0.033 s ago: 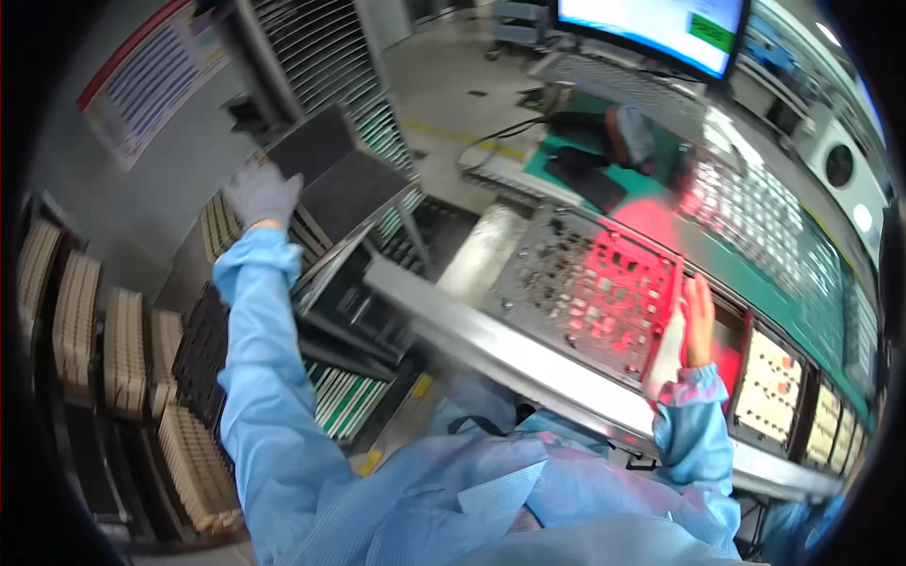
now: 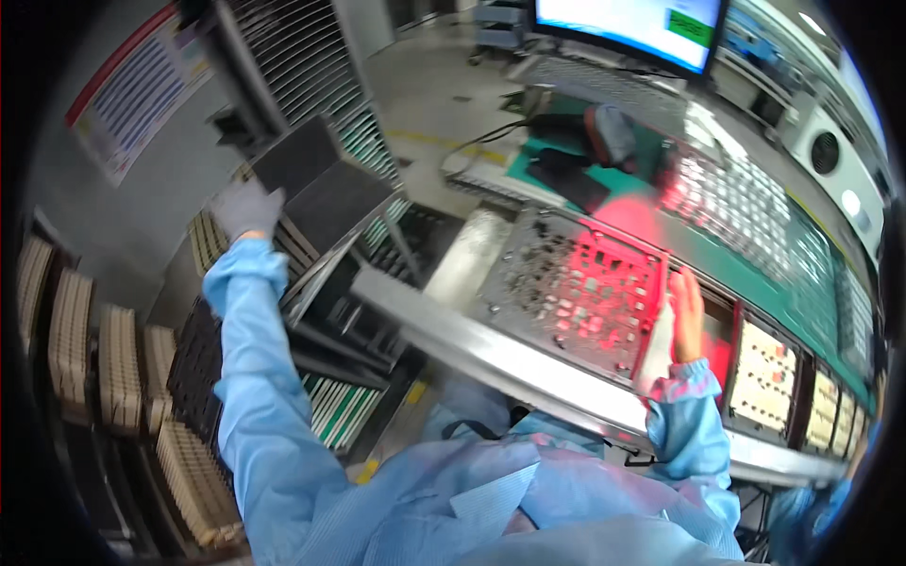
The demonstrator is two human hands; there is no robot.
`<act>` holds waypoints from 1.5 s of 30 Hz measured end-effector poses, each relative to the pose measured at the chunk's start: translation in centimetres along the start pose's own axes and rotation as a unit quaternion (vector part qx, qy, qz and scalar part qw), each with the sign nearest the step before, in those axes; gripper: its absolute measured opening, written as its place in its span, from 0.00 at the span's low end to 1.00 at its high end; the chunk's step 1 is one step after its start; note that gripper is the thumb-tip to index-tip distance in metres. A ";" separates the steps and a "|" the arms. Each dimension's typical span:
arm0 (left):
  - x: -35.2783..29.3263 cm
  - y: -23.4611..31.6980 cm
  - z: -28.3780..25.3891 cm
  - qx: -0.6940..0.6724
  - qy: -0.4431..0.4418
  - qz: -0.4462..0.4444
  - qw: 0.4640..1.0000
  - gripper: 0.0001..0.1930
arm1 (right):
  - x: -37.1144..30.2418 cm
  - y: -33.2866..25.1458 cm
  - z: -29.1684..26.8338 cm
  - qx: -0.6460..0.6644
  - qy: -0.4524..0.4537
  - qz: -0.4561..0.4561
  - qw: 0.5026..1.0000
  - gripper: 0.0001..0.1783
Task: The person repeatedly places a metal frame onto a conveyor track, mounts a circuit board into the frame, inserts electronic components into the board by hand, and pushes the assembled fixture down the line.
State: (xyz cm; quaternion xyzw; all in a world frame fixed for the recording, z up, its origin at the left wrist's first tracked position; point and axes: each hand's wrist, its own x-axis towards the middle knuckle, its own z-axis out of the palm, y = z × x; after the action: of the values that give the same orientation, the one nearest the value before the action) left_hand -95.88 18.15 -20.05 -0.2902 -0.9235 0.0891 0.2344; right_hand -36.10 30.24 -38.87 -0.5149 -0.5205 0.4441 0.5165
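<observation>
My left hand, in a grey glove, reaches out to the far left over a row of tan ridged pieces. Its fingers are blurred and partly hidden, so I cannot tell whether they grip one. My right hand rests against the right end of a dark fixture plate, its fingers stretched out and the palm side toward the plate. Red light falls on the plate's right part and on those fingers. Many small cutouts and parts cover the plate, which lies on a metal-edged rail.
Several tan ridged stacks stand in racks at the left. Beside my left hand is a dark angled tray. Green-edged boards sit below it. A keyboard, a monitor and tan panels on the line are to the right.
The whole view has shifted slightly, so things sit a little further left in the picture. Both hands keep their places by the tan pieces and the plate.
</observation>
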 end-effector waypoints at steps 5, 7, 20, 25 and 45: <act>0.1 0.3 1.0 -0.026 0.092 -0.098 0.991 0.22 | -2.3 -2.8 2.2 0.008 -0.019 -0.022 1.000 0.26; 0.6 -0.3 0.8 -0.057 0.163 -0.102 0.980 0.21 | -2.8 -3.8 2.7 -0.019 -0.018 -0.030 0.999 0.27; -17.9 4.8 -15.3 -0.384 0.499 0.333 0.702 0.04 | -9.1 -17.2 12.3 0.161 -0.277 -0.154 0.935 0.29; -23.3 10.8 -12.9 -0.332 0.584 0.486 0.560 0.10 | -10.3 -19.8 13.1 0.305 -0.278 -0.048 0.910 0.36; -18.7 22.7 4.9 -0.506 -0.355 0.411 0.671 0.28 | 1.1 -6.6 2.1 0.422 -0.223 0.193 0.857 0.30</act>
State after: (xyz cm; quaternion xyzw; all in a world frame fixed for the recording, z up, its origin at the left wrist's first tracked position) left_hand -73.50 25.73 -38.33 -0.6610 -0.6283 -0.2080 -0.3536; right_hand -38.67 30.96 -32.39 -0.2250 -0.2750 0.8147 0.4582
